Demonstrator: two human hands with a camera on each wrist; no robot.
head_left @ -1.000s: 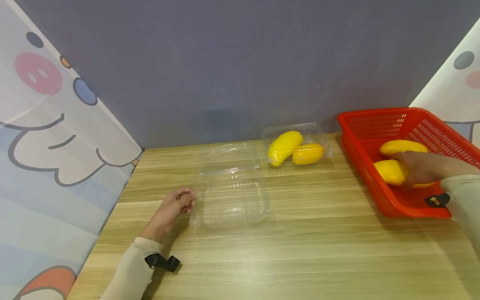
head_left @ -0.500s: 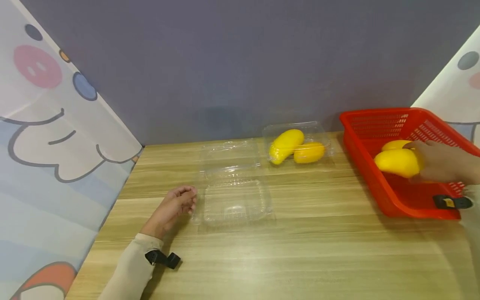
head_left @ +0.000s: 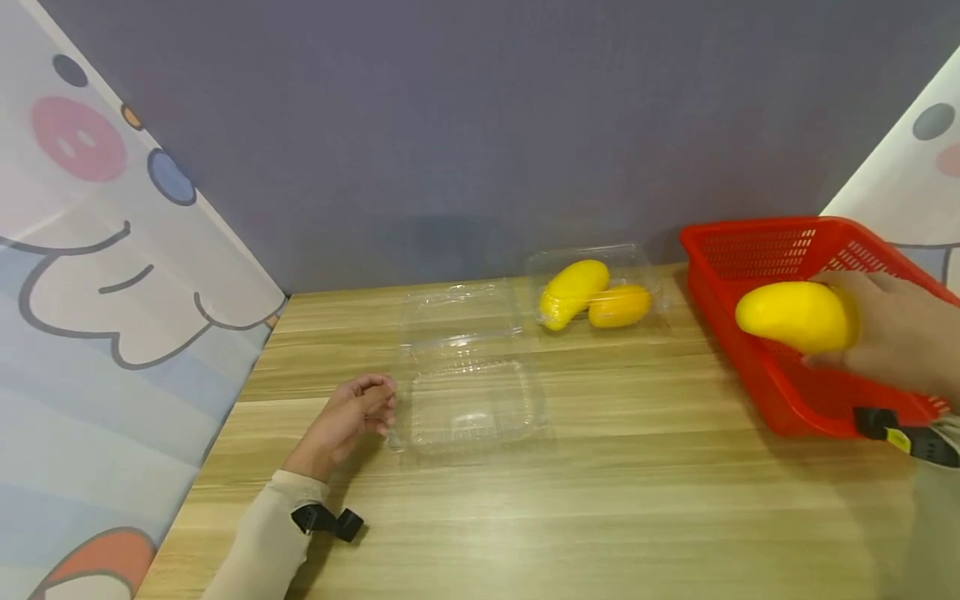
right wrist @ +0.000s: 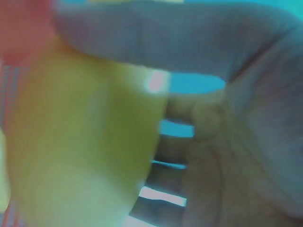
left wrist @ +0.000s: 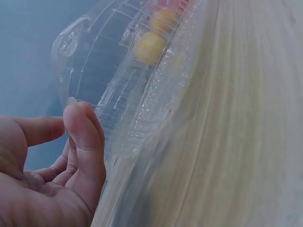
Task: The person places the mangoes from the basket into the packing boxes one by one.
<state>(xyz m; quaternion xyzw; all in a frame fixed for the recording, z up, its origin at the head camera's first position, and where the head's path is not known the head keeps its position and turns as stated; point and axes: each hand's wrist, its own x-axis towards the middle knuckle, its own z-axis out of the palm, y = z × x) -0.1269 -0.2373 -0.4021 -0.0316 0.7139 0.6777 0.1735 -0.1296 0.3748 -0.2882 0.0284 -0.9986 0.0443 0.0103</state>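
Observation:
In the head view my right hand (head_left: 892, 329) grips a yellow mango (head_left: 795, 317) above the red basket. The right wrist view shows the thumb and fingers round that same mango (right wrist: 85, 137). My left hand (head_left: 348, 421) is at the left edge of a clear plastic clamshell box (head_left: 468, 408), which lies with its lid folded back. In the left wrist view, thumb and forefinger pinch the rim of this box (left wrist: 106, 80). A second clear box (head_left: 633, 262), behind and to the right, contains two mangoes (head_left: 573, 293).
The red plastic basket (head_left: 780, 400) stands at the right of the wooden table (head_left: 570, 517). A grey wall (head_left: 480, 142) rises behind the table. A cartoon-printed panel (head_left: 97, 275) borders the left side.
My right hand has lifted the mango up from inside the basket. The left hand stays at the edge of the box.

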